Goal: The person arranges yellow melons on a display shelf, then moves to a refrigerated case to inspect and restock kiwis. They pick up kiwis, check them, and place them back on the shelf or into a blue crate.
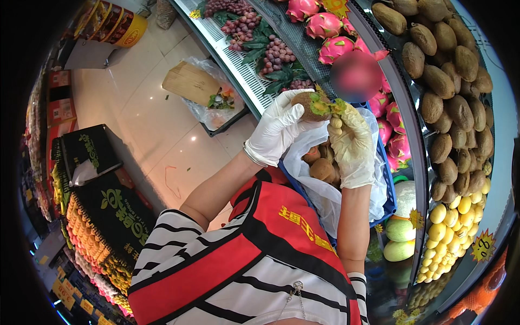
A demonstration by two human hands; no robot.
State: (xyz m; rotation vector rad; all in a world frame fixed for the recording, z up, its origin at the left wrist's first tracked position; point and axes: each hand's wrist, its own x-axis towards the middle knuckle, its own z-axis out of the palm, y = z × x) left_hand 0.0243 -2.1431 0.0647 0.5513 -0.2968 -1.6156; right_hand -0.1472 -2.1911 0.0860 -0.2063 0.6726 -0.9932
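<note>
My left hand, in a white glove with a band at the wrist, grips a brown kiwifruit. Bright green pulp shows at the fruit's broken right end. Against that end curl the fingers of my right hand, in a yellow-stained glove with green pulp smeared on the fingertips. Below both hands stands a blue plastic crate, lined with white plastic sheeting. Several brown kiwifruits lie in the crate, partly hidden by the lining and my right hand.
Beyond my hands, a display shelf holds red grapes, dragon fruits and kiwifruits. Pale melons and small yellow fruits sit nearer. A bagged bin with cardboard is on the tiled floor. Black boxes stand left.
</note>
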